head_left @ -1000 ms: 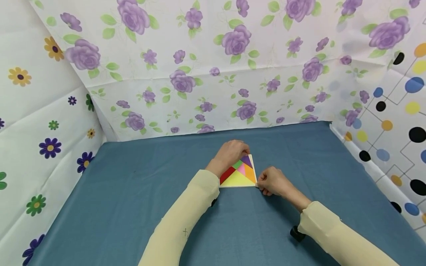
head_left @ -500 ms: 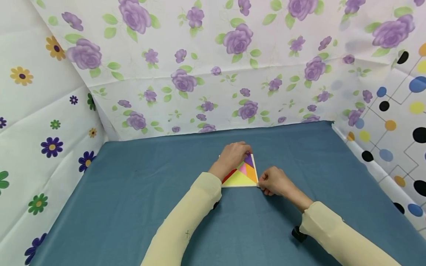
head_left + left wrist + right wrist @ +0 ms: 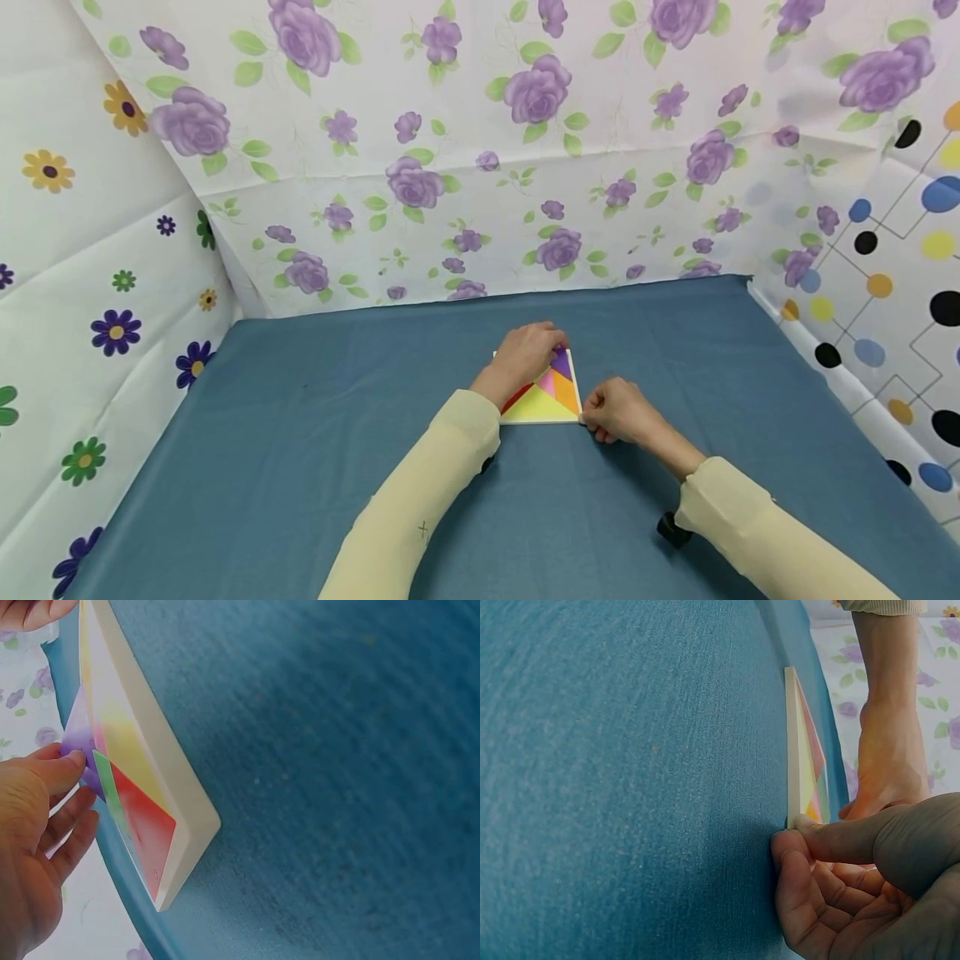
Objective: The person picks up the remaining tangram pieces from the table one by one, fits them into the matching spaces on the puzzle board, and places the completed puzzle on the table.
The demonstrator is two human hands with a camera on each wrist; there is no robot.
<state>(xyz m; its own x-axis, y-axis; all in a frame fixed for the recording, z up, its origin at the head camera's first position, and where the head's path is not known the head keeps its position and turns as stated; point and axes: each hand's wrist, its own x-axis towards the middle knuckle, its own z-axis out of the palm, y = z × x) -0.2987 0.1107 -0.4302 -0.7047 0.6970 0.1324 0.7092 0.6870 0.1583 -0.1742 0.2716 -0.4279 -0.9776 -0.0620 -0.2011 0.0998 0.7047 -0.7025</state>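
Note:
A tangram in a shallow cream tray (image 3: 542,421) lies on the blue cloth. Reaching over its far side, my left hand (image 3: 523,357) pinches the purple tangram piece (image 3: 73,736) between thumb and fingers; in the left wrist view that piece sticks up past the tray's edge. The yellow (image 3: 538,406), orange (image 3: 565,392), pink (image 3: 547,382), red (image 3: 148,834) and green (image 3: 109,789) pieces lie flat in the tray. At the near right corner, my right hand (image 3: 621,410) grips the tray with thumb and index finger, other fingers curled. My left hand hides part of the tray in the head view.
Blue cloth (image 3: 300,467) covers the table around the tray. A purple-flowered sheet (image 3: 420,108) hangs behind the far edge. Patterned sheets stand at the left (image 3: 67,275) and right (image 3: 892,325). A dark wrist device (image 3: 673,529) hangs under the right sleeve.
My left hand has shifted slightly to the right over the tray, covering more of the green and red pieces. My right hand has stayed at the corner.

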